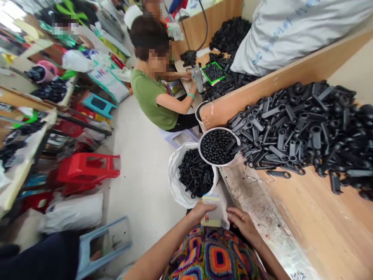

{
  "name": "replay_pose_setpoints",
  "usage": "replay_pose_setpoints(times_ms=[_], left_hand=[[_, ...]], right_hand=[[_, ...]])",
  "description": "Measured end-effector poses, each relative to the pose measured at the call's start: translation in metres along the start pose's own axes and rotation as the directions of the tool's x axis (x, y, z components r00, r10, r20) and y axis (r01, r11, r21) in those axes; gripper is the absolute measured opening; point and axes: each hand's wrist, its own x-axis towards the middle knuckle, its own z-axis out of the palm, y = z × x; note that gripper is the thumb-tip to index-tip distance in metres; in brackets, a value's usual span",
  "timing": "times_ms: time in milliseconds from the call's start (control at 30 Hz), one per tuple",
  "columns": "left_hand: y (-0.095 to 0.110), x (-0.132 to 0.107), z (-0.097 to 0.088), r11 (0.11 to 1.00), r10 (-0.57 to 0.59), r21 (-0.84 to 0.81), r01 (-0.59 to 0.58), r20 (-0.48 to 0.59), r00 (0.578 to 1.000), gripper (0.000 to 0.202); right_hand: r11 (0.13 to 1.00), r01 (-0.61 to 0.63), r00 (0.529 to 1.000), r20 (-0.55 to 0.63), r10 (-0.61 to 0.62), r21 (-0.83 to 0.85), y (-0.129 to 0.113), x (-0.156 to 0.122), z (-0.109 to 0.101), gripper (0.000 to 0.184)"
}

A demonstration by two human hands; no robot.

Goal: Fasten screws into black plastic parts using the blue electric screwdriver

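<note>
On my feed, the left hand [199,212] and right hand [241,222] close narrowly on either side of a small white packet [214,219], just above a white sack [175,182] of black plastic parts [195,173]. A white-rimmed bowl [217,147] of black beads [215,147] sits beside the sack. I'd keep both grips even so the packet doesn't tilt.

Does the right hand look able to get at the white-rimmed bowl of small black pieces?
Probably yes. The right hand lies just below the bowl, and the way over the bench edge looks free; the white plastic bag stands to its left.
</note>
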Motion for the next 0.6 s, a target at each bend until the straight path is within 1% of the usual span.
replay_pose_setpoints(times_ms=[67, 167, 267, 333, 367, 400, 467, 533, 600], left_hand=[[0.020, -0.009, -0.049, 0.997, 0.073, 0.030, -0.071, -0.096, 0.993, 0.048], [0.052, -0.026, -0.138, 0.986, 0.164, 0.078, -0.150, -0.250, 0.954, 0.042], [0.076, -0.047, -0.226, 0.982, 0.185, 0.091, -0.163, -0.362, 0.914, 0.037], [0.083, -0.060, -0.274, 0.985, 0.171, 0.056, -0.163, -0.390, 0.905, 0.038], [0.085, -0.066, -0.293, 0.986, 0.164, 0.028, -0.167, -0.395, 0.904, 0.040], [0.085, -0.070, -0.308, 0.985, 0.159, -0.004, -0.175, -0.400, 0.903, 0.042], [0.085, -0.072, -0.327, 0.977, 0.159, -0.065, -0.203, -0.411, 0.898, 0.047], [0.084, -0.069, -0.333, 0.967, 0.167, -0.109, -0.231, -0.414, 0.895, 0.053], [0.083, -0.061, -0.327, 0.963, 0.171, -0.126, -0.238, -0.396, 0.902, 0.054]], right_hand=[[0.996, -0.026, 1.000, -0.014, 0.025, -0.091, 0.008, 0.009, 0.015, 0.051], [0.961, -0.114, 0.989, -0.122, 0.086, -0.251, 0.024, 0.023, 0.037, 0.058], [0.892, -0.254, 0.953, -0.253, 0.165, -0.374, 0.038, 0.029, 0.058, 0.058], [0.845, -0.336, 0.926, -0.308, 0.216, -0.417, 0.044, 0.032, 0.070, 0.058], [0.823, -0.366, 0.915, -0.330, 0.233, -0.434, 0.044, 0.034, 0.075, 0.059], [0.803, -0.389, 0.904, -0.353, 0.239, -0.452, 0.043, 0.036, 0.080, 0.062], [0.769, -0.400, 0.892, -0.404, 0.202, -0.498, 0.038, 0.043, 0.089, 0.071], [0.710, -0.365, 0.891, -0.446, 0.079, -0.602, 0.030, 0.054, 0.093, 0.076], [0.636, -0.306, 0.900, -0.433, -0.049, -0.708, 0.024, 0.065, 0.093, 0.074]])
